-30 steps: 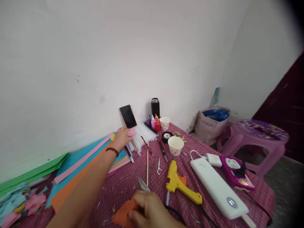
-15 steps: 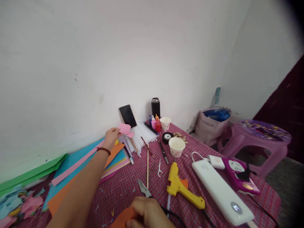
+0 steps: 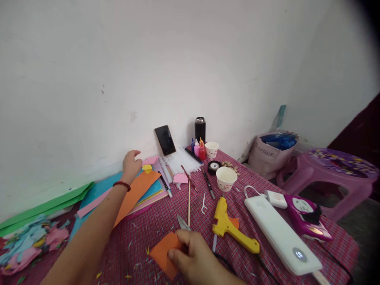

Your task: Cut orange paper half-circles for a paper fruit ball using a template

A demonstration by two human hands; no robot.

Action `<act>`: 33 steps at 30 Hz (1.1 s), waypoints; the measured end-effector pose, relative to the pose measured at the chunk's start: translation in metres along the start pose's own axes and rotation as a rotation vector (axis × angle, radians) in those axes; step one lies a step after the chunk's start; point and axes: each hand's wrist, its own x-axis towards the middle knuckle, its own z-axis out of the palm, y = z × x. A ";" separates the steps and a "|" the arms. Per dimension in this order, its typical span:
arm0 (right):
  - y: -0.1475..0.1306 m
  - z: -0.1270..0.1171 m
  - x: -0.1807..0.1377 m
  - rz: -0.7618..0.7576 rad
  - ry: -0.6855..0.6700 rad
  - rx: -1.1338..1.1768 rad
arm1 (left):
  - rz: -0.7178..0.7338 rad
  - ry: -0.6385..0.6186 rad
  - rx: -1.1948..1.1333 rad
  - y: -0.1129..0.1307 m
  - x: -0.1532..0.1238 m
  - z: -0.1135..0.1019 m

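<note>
Above the stacked coloured sheets at the left, my left hand [image 3: 131, 165] hovers with fingers apart and nothing in it. Just right of it lies a small pink paper piece [image 3: 151, 160], with a yellow piece [image 3: 147, 169] below. A scalloped pink paper piece [image 3: 180, 178] rests near the white glue sticks. In the foreground my right hand [image 3: 192, 253] pinches an orange paper piece [image 3: 166, 253] between thumb and fingers. A pointed metal blade [image 3: 183, 223] sticks out beyond that hand; its handle is hidden. An orange strip [image 3: 138, 194] lies under my left wrist.
A yellow glue gun [image 3: 230, 227], a white power bank [image 3: 280, 233] and a paper cup [image 3: 226, 180] stand right of my right hand. Paint bottles [image 3: 198, 149], a phone [image 3: 165, 140] and a black flask [image 3: 200, 130] are by the wall. Paper scraps [image 3: 32, 241] lie left.
My left hand has let go of the pink paper and drawn back left. The scalloped pink piece now lies by the brush. My right hand has raised the orange paper further into view.
</note>
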 end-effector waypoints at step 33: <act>-0.032 0.014 -0.040 -0.043 -0.359 0.556 | 1.143 -0.262 0.319 0.103 -0.290 -0.161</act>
